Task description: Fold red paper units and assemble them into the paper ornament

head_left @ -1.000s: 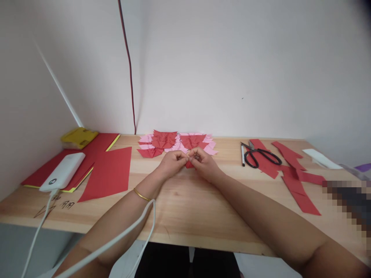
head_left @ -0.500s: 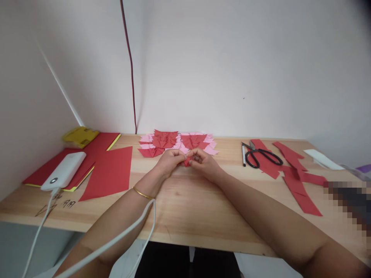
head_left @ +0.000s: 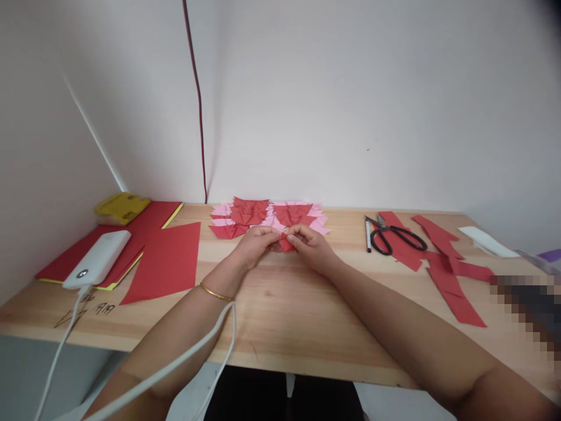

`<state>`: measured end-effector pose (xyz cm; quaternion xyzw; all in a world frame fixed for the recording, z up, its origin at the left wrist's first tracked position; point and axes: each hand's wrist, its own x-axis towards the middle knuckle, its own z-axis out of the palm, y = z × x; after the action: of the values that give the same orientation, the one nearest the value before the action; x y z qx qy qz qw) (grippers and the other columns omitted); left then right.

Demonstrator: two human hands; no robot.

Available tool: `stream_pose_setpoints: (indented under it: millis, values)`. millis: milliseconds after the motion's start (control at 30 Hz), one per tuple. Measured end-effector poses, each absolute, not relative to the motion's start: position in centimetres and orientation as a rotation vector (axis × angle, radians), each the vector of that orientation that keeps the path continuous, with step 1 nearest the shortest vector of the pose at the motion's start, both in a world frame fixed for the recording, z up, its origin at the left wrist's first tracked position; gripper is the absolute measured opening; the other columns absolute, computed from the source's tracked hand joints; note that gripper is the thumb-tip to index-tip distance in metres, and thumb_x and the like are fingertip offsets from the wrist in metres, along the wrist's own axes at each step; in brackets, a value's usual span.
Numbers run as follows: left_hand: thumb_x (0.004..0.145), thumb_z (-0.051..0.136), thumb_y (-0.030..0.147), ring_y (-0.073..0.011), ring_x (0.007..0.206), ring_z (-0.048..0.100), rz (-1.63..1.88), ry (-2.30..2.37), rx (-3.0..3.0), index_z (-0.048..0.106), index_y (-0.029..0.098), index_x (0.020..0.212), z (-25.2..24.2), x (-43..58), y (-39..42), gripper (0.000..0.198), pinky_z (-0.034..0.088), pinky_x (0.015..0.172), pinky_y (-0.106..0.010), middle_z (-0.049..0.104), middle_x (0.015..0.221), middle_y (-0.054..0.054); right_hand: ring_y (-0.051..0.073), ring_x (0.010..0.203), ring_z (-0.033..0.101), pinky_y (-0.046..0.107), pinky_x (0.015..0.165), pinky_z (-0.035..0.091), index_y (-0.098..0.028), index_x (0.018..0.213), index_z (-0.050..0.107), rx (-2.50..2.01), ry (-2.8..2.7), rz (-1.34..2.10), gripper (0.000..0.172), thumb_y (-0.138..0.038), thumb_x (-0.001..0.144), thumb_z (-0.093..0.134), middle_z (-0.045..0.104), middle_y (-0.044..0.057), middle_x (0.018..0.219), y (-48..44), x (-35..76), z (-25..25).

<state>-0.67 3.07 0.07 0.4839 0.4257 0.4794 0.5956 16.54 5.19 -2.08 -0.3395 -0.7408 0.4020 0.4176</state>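
Papercraft workspace (indoors); wooden table (head_left: 284, 333); scissors (head_left: 386, 227); red paper sheets (head_left: 169, 263)

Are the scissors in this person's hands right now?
No, the scissors lie off to the right, while the left hand and right hand hold a small folded red paper.

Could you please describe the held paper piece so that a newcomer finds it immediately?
On the wooden table, find the pink and red folded papers near the wall. Just in front of them, the left hand and right hand hold a small red paper piece. Unlike those papers, it is pinched between both hands.
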Motion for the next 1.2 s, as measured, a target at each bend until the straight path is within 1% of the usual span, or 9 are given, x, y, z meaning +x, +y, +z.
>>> stream_pose_setpoints:
  millis: [100, 167, 300, 400, 500, 633, 800, 1000, 1200]
  values:
    - [0.065, 0.064, 0.027, -0.011, 0.059, 0.053, 1.071, 1.096, 1.334, 0.066, 0.013, 0.07, 0.48, -0.6, 2.76, 0.016, 0.039, 0.06, -0.024, 0.062, 0.064, -0.003, 0.014, 0.074, 0.054, 0.028, 0.071, 0.043, -0.02, 0.084, 0.054, -0.865, -1.839, 0.992, 0.018, -0.037, 0.085, 0.051, 0.058, 0.0, 0.08, 5.26, 16.57, -2.15]
    - [0.066, 0.064, 0.029, -0.0103, 0.059, 0.049, 1.03, 1.216, 1.537, 0.066, 0.013, 0.073, 0.74, -0.46, 2.55, 0.017, 0.036, 0.057, -0.023, 0.061, 0.066, -0.002, 0.014, 0.074, 0.055, 0.029, 0.071, 0.043, -0.02, 0.084, 0.052, -0.853, -1.815, 1.024, 0.018, -0.038, 0.086, 0.05, 0.058, 0.001, 0.079, 5.28, 16.53, -2.26]
    - [0.071, 0.061, 0.032, -0.0086, 0.054, 0.038, 1.051, 1.398, 1.788, 0.057, 0.015, 0.062, 0.84, -0.04, 2.36, 0.02, 0.028, 0.051, -0.022, 0.049, 0.057, 0.002, 0.014, 0.074, 0.054, 0.028, 0.07, 0.043, -0.02, 0.085, 0.052, -0.843, -1.819, 1.006, 0.017, -0.037, 0.086, 0.049, 0.057, 0.001, 0.081, 5.26, 16.43, -2.39]
    - [0.073, 0.057, 0.031, -0.0083, 0.054, 0.036, 1.064, 1.417, 1.815, 0.051, 0.015, 0.059, 0.7, 0.18, 2.33, 0.022, 0.027, 0.051, -0.022, 0.043, 0.055, 0.004, 0.013, 0.071, 0.051, 0.027, 0.068, 0.041, -0.019, 0.084, 0.052, -0.864, -1.84, 0.944, 0.016, -0.035, 0.085, 0.049, 0.056, 0.0, 0.079, 5.2, 16.43, -2.3]
    - [0.073, 0.057, 0.031, -0.0082, 0.054, 0.036, 1.071, 1.417, 1.81, 0.048, 0.016, 0.058, 0.6, 0.25, 2.29, 0.023, 0.027, 0.052, -0.022, 0.041, 0.055, 0.005, 0.013, 0.068, 0.049, 0.026, 0.065, 0.04, -0.019, 0.083, 0.052, -0.867, -1.846, 0.93, 0.016, -0.035, 0.086, 0.049, 0.055, 0.0, 0.077, 5.13, 16.43, -2.16]
    - [0.073, 0.057, 0.031, -0.0087, 0.055, 0.038, 1.099, 1.375, 1.748, 0.05, 0.015, 0.059, 0.4, 0.18, 2.41, 0.022, 0.029, 0.053, -0.022, 0.044, 0.056, 0.004, 0.013, 0.068, 0.05, 0.026, 0.065, 0.042, -0.02, 0.083, 0.052, -0.841, -1.805, 0.988, 0.015, -0.035, 0.085, 0.051, 0.054, 0.0, 0.077, 5.12, 16.32, -2.2]
    - [0.072, 0.059, 0.032, -0.0093, 0.057, 0.043, 1.155, 1.332, 1.659, 0.055, 0.014, 0.063, 0.24, -0.06, 2.72, 0.02, 0.033, 0.056, -0.022, 0.051, 0.061, 0.002, 0.015, 0.08, 0.057, 0.03, 0.075, 0.046, -0.02, 0.095, 0.051, -0.774, -1.697, 1.172, 0.021, -0.035, 0.081, 0.057, 0.058, 0.003, 0.088, 5.18, 16.13, -2.56]
    - [0.072, 0.06, 0.029, -0.0098, 0.06, 0.045, 1.175, 1.312, 1.707, 0.059, 0.015, 0.065, 0.43, -0.18, 2.7, 0.016, 0.035, 0.059, -0.023, 0.054, 0.063, 0.002, 0.014, 0.076, 0.054, 0.029, 0.073, 0.044, -0.019, 0.087, 0.053, -0.846, -1.743, 1.093, 0.016, -0.033, 0.08, 0.056, 0.057, 0.002, 0.084, 5.11, 16.28, -2.16]
    - [0.073, 0.059, 0.029, -0.0096, 0.059, 0.043, 1.153, 1.321, 1.742, 0.058, 0.015, 0.067, 0.32, -0.23, 2.75, 0.015, 0.033, 0.057, -0.023, 0.052, 0.062, 0.002, 0.014, 0.073, 0.05, 0.027, 0.069, 0.041, -0.019, 0.08, 0.053, -0.896, -1.767, 1.031, 0.015, -0.034, 0.082, 0.052, 0.055, 0.0, 0.078, 4.97, 16.37, -1.6]
